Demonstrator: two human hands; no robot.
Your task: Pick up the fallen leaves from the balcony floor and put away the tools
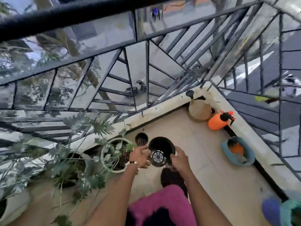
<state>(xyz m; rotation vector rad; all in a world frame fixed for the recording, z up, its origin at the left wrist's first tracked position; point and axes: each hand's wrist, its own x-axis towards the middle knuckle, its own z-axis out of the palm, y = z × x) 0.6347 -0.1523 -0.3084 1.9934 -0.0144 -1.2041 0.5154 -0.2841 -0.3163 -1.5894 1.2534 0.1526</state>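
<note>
I hold an empty black plastic nursery pot (160,150) above the balcony floor, tilted so its slotted bottom shows. My right hand (180,160) grips its right rim. My left hand (140,158), with a bead bracelet at the wrist, holds the pot's left side. Its fingers also seem to hold a smaller black pot (141,139) that sticks up to the left. No loose leaves show on the beige floor (203,152) near my hands.
An orange spray bottle (218,121) and a beige watering can (199,110) stand in the far corner. A blue tub (237,153) sits along the right ledge. Potted plants (114,154) crowd the left side. Dark metal railing (146,70) encloses the balcony.
</note>
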